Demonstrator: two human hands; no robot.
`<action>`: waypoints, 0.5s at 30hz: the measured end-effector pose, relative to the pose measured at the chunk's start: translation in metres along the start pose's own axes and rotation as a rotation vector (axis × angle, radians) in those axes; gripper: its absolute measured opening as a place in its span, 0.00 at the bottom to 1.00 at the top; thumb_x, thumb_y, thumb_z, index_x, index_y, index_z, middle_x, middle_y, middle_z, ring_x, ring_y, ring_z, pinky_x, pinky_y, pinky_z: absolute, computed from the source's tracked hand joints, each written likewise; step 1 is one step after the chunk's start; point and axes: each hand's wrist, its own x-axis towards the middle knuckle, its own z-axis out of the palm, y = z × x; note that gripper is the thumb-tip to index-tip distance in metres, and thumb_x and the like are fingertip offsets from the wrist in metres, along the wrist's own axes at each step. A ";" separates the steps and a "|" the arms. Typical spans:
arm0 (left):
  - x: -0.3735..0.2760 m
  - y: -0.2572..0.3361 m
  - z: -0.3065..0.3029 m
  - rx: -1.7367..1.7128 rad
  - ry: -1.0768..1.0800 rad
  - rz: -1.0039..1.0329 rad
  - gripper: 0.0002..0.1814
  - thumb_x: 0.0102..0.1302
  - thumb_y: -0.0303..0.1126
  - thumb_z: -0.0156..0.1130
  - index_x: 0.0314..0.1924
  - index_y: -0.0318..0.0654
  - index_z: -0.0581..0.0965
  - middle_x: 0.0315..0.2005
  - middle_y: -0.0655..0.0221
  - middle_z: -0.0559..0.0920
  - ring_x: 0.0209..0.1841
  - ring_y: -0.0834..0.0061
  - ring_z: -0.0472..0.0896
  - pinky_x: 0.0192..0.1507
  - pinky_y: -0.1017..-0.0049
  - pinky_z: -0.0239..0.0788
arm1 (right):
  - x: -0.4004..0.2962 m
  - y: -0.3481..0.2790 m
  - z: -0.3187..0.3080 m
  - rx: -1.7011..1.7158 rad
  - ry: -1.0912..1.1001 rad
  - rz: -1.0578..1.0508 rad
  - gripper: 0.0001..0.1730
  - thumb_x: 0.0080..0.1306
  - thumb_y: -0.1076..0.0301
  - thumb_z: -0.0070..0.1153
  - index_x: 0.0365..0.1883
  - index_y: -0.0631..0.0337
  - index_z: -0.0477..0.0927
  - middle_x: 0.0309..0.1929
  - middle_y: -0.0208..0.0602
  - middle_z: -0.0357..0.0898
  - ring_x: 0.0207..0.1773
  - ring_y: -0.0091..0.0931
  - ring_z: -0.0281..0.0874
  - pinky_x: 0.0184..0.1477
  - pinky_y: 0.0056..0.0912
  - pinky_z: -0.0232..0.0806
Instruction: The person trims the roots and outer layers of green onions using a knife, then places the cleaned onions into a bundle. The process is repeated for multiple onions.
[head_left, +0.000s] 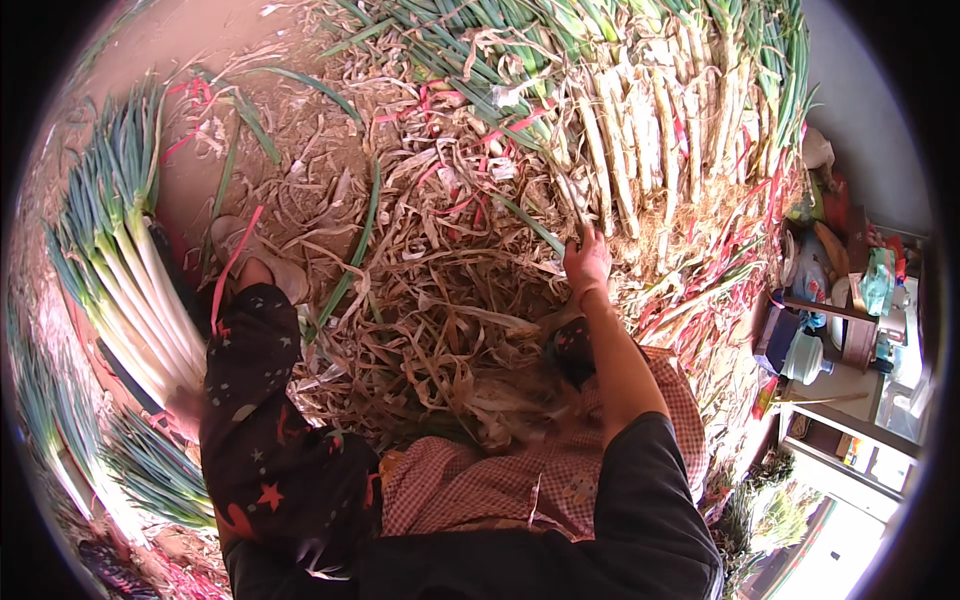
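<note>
My right hand (589, 262) reaches forward to the root ends of a pile of untrimmed green onions (634, 135). Its fingertips meet the lower end of one thin stalk (571, 196); whether they grip it is unclear. At the left, my left hand (184, 415) is partly hidden behind my knee. It lies against the root end of a bundle of cleaned green onions (150, 292), with white shanks and green tops pointing away. I cannot tell if its fingers close on the bundle. Dry husks (442, 330) cover the ground between my legs.
More green onions (154, 469) lie at the lower left. Red plastic ties (236, 266) are scattered over the ground. To the right stands a shelf (832, 311) with bags and a large plastic bottle (804, 356). A checked cloth (480, 487) covers my lap.
</note>
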 end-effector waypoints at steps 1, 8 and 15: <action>0.001 0.002 0.002 -0.001 -0.014 0.009 0.29 0.63 0.55 0.50 0.52 0.39 0.73 0.50 0.57 0.75 0.57 0.57 0.68 0.58 0.57 0.59 | 0.011 -0.001 -0.008 -0.028 -0.040 0.012 0.25 0.60 0.61 0.51 0.57 0.55 0.70 0.57 0.48 0.67 0.60 0.43 0.65 0.61 0.48 0.57; 0.002 0.005 -0.008 0.010 -0.034 0.016 0.28 0.64 0.53 0.49 0.54 0.38 0.72 0.52 0.57 0.74 0.58 0.57 0.68 0.58 0.59 0.60 | 0.070 0.026 0.013 -0.199 0.502 0.168 0.39 0.56 0.55 0.57 0.65 0.52 0.61 0.64 0.48 0.58 0.64 0.46 0.54 0.63 0.56 0.50; 0.003 0.008 -0.023 -0.009 -0.043 0.031 0.27 0.66 0.50 0.49 0.56 0.37 0.71 0.53 0.56 0.74 0.58 0.58 0.69 0.58 0.61 0.62 | 0.068 0.002 -0.018 -0.192 0.333 -0.148 0.34 0.58 0.61 0.54 0.64 0.52 0.61 0.60 0.46 0.63 0.62 0.39 0.60 0.63 0.54 0.53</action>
